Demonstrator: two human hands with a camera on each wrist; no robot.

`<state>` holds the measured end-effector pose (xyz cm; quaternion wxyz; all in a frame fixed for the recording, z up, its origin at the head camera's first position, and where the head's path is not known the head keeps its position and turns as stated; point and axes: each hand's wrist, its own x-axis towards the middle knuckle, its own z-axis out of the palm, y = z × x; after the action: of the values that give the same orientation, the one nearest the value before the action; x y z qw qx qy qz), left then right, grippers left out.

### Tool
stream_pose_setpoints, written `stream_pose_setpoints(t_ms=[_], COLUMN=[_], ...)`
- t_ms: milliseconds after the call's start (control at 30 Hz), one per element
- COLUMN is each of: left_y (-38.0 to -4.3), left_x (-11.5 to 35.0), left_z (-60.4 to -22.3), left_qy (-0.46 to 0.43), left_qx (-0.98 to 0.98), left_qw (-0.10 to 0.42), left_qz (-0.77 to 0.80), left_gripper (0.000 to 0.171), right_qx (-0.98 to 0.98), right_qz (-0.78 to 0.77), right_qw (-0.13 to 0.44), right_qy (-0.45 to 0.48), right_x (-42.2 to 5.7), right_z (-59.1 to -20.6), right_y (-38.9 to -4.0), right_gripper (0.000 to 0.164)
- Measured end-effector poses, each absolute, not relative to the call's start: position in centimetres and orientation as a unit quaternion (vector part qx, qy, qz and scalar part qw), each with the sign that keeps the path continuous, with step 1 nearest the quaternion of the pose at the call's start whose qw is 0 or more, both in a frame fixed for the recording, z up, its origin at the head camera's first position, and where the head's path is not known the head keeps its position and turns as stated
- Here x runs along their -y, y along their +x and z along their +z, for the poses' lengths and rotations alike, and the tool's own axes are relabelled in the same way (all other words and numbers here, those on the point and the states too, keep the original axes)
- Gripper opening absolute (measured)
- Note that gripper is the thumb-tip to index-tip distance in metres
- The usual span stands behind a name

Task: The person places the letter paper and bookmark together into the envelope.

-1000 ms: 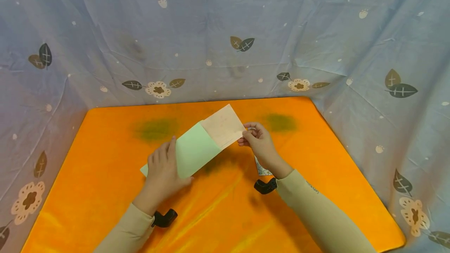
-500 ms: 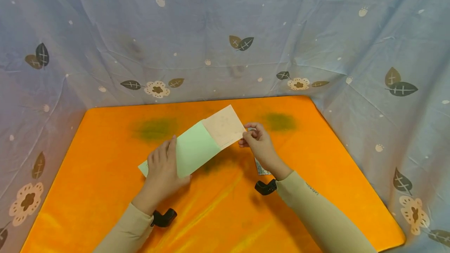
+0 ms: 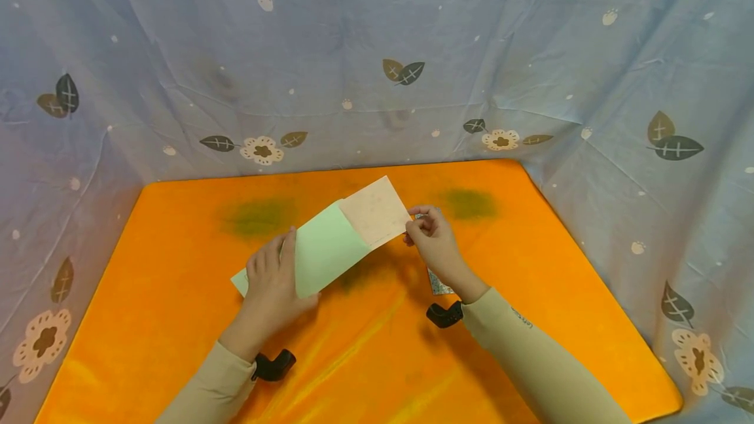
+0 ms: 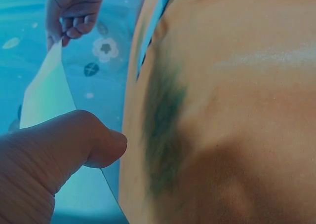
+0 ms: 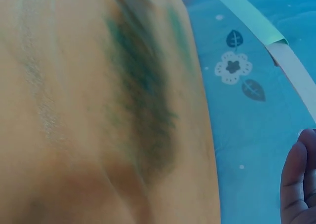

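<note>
A light green paper envelope or sleeve point(image 3: 330, 250) is held up at a slant above the table, with a pale pinkish card point(image 3: 377, 211) sticking out of its upper right end. My left hand point(image 3: 269, 277) grips the green paper near its lower left end; in the left wrist view the thumb point(image 4: 91, 137) lies across its face. At the card's right corner, my right hand point(image 3: 438, 244) pinches the edge between thumb and fingers. How far the card reaches inside the green paper is hidden. Right fingers point(image 5: 295, 174) show at the edge of the right wrist view.
A flat speckled silvery piece point(image 3: 438, 283) lies on the orange cloth-covered table point(image 3: 530, 319), partly hidden behind my right hand and wrist. Patterned blue-grey curtains point(image 3: 330, 38) enclose the table at the back and sides. Dark cameras are strapped to both wrists.
Both hands keep their holds, and the card sticks out about as far as before. The green paper's lower left end shows slightly farther left than a second ago.
</note>
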<state>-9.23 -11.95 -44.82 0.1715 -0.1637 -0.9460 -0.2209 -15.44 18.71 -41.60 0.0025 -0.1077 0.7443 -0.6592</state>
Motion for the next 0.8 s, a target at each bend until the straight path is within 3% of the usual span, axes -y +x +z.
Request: stream_pose_setpoints(t_ms=[333, 567, 800], left_y=[-9.1, -9.3, -9.3], left_x=[11.8, 11.7, 11.7], left_z=[-45.0, -45.2, -45.1], left_qy=[-0.163, -0.163, -0.16], left_qx=[0.948, 0.948, 0.949], left_qw=[0.144, 0.155, 0.148], left_qz=[-0.233, -0.225, -0.229], left_gripper=[0.121, 0.122, 0.122], right_qx=[-0.756, -0.758, -0.764], right_qz=[-0.646, -0.643, -0.634], right_qw=[0.011, 0.031, 0.044], right_qy=[-0.11, -0.106, -0.106], right_x=[-18.3, -18.1, -17.3], right_z=[-41.6, -41.9, -40.0], right_y=[-15.3, -15.2, -14.4], right_gripper=[0.025, 0.027, 0.03])
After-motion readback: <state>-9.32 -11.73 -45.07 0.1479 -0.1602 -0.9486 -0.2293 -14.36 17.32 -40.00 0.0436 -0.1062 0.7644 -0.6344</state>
